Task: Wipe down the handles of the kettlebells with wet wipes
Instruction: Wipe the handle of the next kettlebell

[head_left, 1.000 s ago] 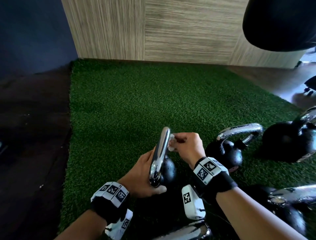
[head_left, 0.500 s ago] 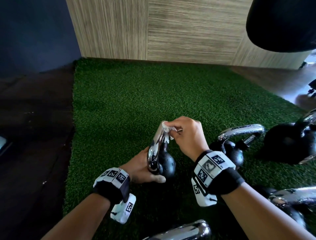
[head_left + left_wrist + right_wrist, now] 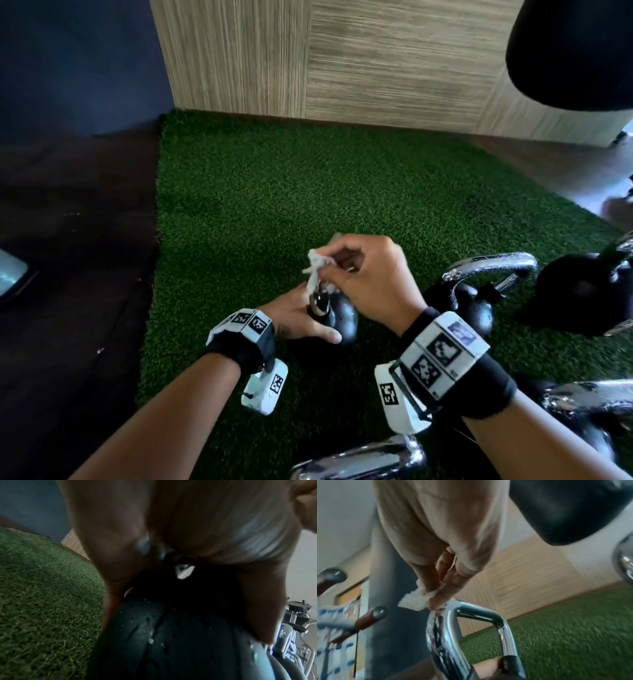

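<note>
A small black kettlebell (image 3: 339,317) stands on the green turf (image 3: 274,192). My left hand (image 3: 308,320) grips its ball from the left, thumb across the front; the left wrist view shows the wet ball (image 3: 171,635) between my fingers. My right hand (image 3: 330,269) pinches a crumpled white wet wipe (image 3: 317,265) and presses it on the top of the chrome handle (image 3: 471,615). In the head view that hand hides most of the handle. The right wrist view shows the wipe (image 3: 416,600) under my fingertips (image 3: 436,601) at the handle's bend.
More kettlebells lie to the right: a small one (image 3: 474,305), a larger one (image 3: 582,294), one at the lower right (image 3: 589,401) and a chrome handle (image 3: 359,462) at the bottom edge. Dark floor (image 3: 68,240) borders the turf on the left. A wood wall (image 3: 342,61) stands behind.
My right hand has slid the wipe up the handle, from its side to its top, and now covers it. My left hand keeps its hold on the ball.
</note>
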Demonstrator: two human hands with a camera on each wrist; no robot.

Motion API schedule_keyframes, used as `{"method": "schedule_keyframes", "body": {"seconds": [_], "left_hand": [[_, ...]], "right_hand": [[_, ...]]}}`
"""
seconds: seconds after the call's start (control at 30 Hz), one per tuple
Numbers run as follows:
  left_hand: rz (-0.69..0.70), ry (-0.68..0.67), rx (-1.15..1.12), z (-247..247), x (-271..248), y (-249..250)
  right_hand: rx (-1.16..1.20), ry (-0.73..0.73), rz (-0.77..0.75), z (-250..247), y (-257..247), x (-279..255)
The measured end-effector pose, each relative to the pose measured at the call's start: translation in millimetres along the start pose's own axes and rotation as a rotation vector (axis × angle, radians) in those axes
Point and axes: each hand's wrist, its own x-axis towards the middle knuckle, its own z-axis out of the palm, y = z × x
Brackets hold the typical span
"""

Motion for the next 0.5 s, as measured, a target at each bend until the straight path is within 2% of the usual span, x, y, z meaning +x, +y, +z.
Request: {"method": "schedule_keyframes", "body": {"seconds": [0.1, 0.23, 0.37, 0.5], "left_hand": [[0.015, -0.001, -0.004, 2, 1, 3], [0.048, -0.016, -0.003, 1, 2, 2], [0.059, -0.026, -0.044, -1, 1, -1], [0.096, -0.017, -0.078, -2, 0, 2]], "right_hand": [[0.080, 0.060, 0.143, -5, 10, 3], [0.119, -0.016, 0.288, -3, 16, 3], [0.105, -0.126, 0.338, -2, 18, 1], [0.046, -0.191, 0.279, -3, 22, 2]]}}
